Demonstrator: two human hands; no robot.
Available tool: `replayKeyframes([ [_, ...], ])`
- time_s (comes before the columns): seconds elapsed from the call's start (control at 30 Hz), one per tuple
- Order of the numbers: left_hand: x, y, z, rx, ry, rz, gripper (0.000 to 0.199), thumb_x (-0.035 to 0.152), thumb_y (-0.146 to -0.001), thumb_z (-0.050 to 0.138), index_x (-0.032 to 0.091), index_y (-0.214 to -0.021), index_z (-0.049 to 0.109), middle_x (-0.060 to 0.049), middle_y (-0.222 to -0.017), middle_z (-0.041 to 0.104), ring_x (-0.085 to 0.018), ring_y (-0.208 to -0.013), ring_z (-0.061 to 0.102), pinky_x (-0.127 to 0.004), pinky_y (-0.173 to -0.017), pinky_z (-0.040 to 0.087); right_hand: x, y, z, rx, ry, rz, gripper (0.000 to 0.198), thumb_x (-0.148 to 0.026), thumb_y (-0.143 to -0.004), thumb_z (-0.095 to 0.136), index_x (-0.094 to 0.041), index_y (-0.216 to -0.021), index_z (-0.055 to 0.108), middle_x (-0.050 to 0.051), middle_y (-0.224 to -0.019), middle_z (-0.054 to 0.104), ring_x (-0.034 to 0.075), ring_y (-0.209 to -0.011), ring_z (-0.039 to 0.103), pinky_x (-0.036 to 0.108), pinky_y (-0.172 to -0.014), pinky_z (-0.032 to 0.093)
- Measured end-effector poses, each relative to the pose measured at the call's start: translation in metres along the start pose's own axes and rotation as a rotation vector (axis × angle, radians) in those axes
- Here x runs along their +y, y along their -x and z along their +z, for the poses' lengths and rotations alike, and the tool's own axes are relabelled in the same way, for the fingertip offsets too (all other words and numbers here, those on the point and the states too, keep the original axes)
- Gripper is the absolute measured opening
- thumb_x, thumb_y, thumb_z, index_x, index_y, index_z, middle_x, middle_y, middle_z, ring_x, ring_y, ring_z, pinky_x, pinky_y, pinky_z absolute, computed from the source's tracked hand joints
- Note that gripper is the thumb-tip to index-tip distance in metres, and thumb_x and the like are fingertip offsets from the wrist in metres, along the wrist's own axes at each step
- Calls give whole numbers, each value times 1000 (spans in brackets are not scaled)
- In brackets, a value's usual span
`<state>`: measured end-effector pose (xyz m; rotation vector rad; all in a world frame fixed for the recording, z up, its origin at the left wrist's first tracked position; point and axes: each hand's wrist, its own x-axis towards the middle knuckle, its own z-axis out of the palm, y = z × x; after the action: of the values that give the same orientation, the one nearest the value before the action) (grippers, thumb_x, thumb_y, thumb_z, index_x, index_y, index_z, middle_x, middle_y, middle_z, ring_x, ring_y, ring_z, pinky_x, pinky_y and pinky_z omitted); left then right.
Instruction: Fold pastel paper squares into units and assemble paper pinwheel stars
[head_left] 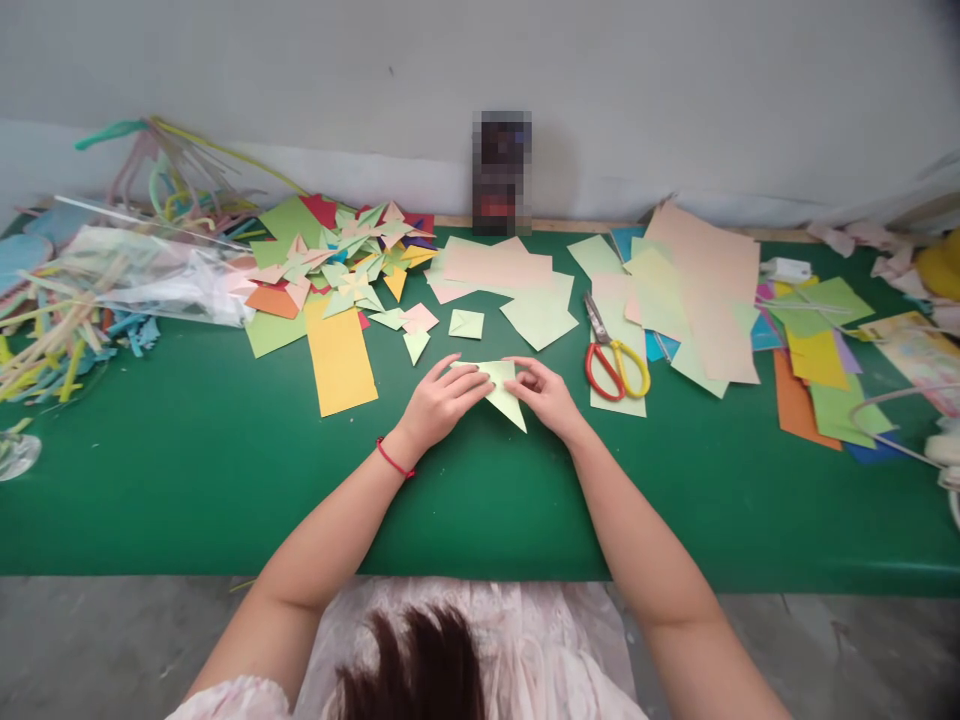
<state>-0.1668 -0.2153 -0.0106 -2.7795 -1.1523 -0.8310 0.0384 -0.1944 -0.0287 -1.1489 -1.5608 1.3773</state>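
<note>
A pale green sheet of paper (504, 388), folded to a pointed shape, lies between my hands on the green table (480, 510). My left hand (444, 398) rests across its left part, fingers stretched over the paper. At the right edge, my right hand (541, 392) pinches the paper between thumb and fingers. Just beyond my hands are a small folded green square (466, 324) and small folded pink and green pieces (418, 320). Scissors (611, 350) with one red and one yellow handle lie right of my right hand, on pale paper.
A yellow sheet (341, 360) and a heap of folded paper stars (356, 260) lie to the left. Farther left are tangled coloured strips (67, 320). Loose pale sheets (712, 290) and coloured papers (817, 360) spread rightward. A blurred dark upright object (502, 172) stands against the wall.
</note>
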Motion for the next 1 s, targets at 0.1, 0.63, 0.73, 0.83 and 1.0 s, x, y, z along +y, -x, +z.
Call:
replayKeyframes([
  [0.1,4,2,2,-48,-63,-40,26,11,-89,39,18,-107,56,-5,-103,64,-16,-96,57,-36,-92,41,-3,1,-1,198,255,-178,30,-40,-81,53,-23,-107,57,5,-94,60,17,-86,58,32,-71,49],
  [0.63,-17,13,13,-103,151,-267,22,29,-89,43,20,-97,61,-5,-97,61,-16,-85,53,-31,-76,44,-4,9,-3,53,901,-287,23,-34,-87,47,-22,-79,65,4,-91,63,17,-81,52,32,-71,37],
  [0.73,-22,13,12,-57,206,-326,21,29,-89,44,19,-90,63,-4,-92,62,-15,-83,53,-30,-76,45,-4,9,-2,104,876,-242,24,-36,-86,48,-21,-77,65,4,-88,61,17,-81,52,32,-71,37],
  [0.83,-21,11,11,-52,239,-378,21,30,-88,45,19,-86,63,-4,-90,61,-14,-82,52,-30,-77,44,-3,9,-1,127,851,-210,23,-37,-85,49,-22,-77,64,4,-87,60,17,-80,52,32,-73,37],
  [1.0,-18,4,13,-78,255,-494,21,31,-89,44,19,-86,62,-3,-84,59,-15,-81,51,-29,-75,43,-3,8,6,195,862,-149,24,-39,-85,49,-21,-76,63,3,-86,58,17,-80,51,32,-73,36],
])
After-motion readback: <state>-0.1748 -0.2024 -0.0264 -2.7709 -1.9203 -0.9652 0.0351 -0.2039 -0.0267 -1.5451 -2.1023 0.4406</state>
